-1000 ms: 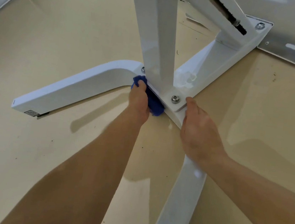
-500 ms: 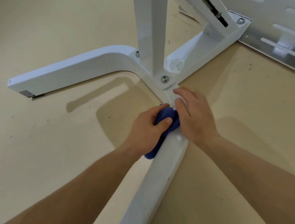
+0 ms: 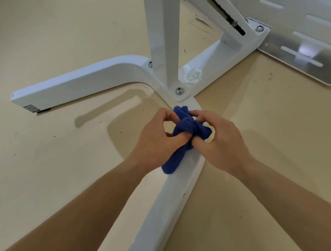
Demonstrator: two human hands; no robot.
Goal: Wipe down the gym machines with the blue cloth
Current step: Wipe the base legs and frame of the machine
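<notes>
Bright, soft shadows (wide-angle edge bending)

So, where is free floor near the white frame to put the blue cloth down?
Bare floor lies between the labelled base leg and the near base leg. More lies right of the near leg, up to the metal plate. It is crowded by the upright post, where the left hand and right hand hold the blue cloth.

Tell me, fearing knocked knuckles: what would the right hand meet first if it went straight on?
Probably the left hand, just beyond the blue cloth that the right hand also grips; depth is unclear.
</notes>
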